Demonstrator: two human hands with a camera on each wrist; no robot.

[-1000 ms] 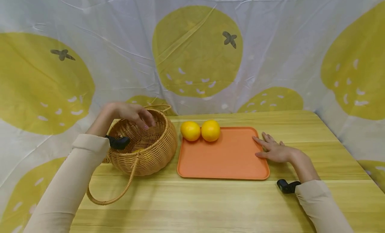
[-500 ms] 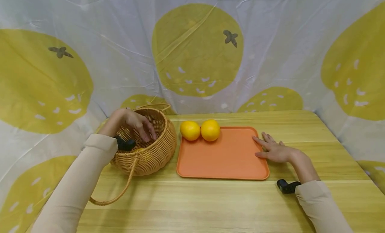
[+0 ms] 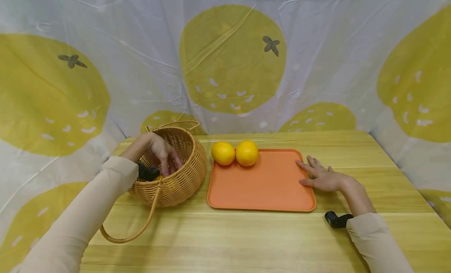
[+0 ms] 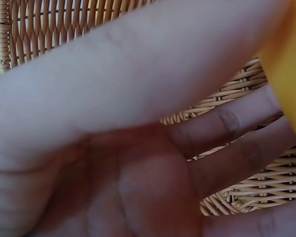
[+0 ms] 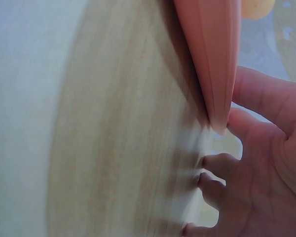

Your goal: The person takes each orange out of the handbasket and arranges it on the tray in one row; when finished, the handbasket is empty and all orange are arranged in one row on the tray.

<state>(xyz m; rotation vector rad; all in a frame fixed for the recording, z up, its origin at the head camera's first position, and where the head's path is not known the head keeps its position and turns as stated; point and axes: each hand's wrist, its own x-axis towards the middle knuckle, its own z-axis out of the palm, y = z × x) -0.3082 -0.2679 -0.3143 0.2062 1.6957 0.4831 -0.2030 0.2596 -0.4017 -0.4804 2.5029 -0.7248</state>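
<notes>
My left hand [image 3: 160,153] reaches down inside a round wicker basket [image 3: 188,179] at the left of the table. In the left wrist view, an orange [image 4: 290,74] sits between the thumb and the fingers, which meet its sides; most of it lies outside that view. My right hand [image 3: 322,178] rests at the right edge of a flat orange tray [image 3: 260,191], fingers spread, with the thumb and a fingertip touching its rim. Two more oranges, a slightly oval one [image 3: 223,153] and a round one [image 3: 247,153], sit side by side at the tray's back left corner.
One basket handle [image 3: 130,237] hangs down in front onto the wooden table [image 3: 225,241]; the other handle [image 3: 193,124] leans back. A curtain [image 3: 155,69] printed with big yellow fruit stands behind the table. Black wrist cameras sit below both hands.
My left hand has gone from above the basket's opening down into it, with its fingers now at the orange inside. The right hand, the tray and its two oranges have stayed put.
</notes>
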